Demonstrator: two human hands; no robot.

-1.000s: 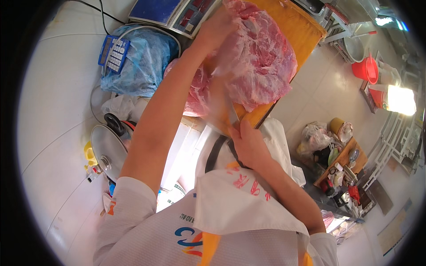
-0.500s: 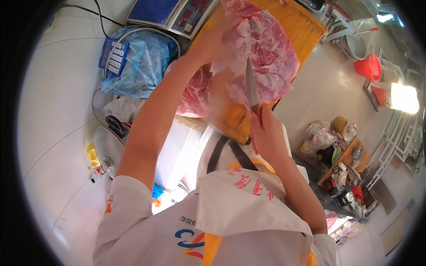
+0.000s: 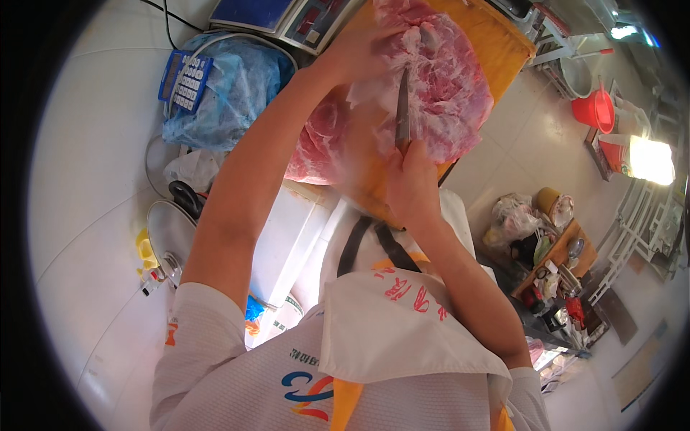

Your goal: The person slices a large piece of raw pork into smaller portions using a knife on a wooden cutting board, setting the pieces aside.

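Note:
A large slab of raw pink meat (image 3: 449, 82) lies on an orange cutting board (image 3: 503, 29), with a second piece (image 3: 320, 144) at its left. At the slab's upper left edge, my left hand (image 3: 352, 56) touches the meat, its fingers hazy. My right hand (image 3: 415, 179) is closed on the handle of a knife (image 3: 402, 108), whose blade points away from me over the meat, tip near the slab's middle. A hazy patch hides part of the board between the two pieces.
A scale (image 3: 255, 16), blue bag (image 3: 237, 86) and calculator (image 3: 185, 80) sit left of the board. A pot lid (image 3: 165, 226) is below them. At right are a red bucket (image 3: 593, 111), a bright lamp (image 3: 650, 158) and a cluttered wooden board (image 3: 575, 248). A white box (image 3: 284, 237) stands below the meat.
My right hand and knife have moved up and forward, the blade now farther over the slab. My left hand shifted slightly lower, then back up, staying at the meat's left edge.

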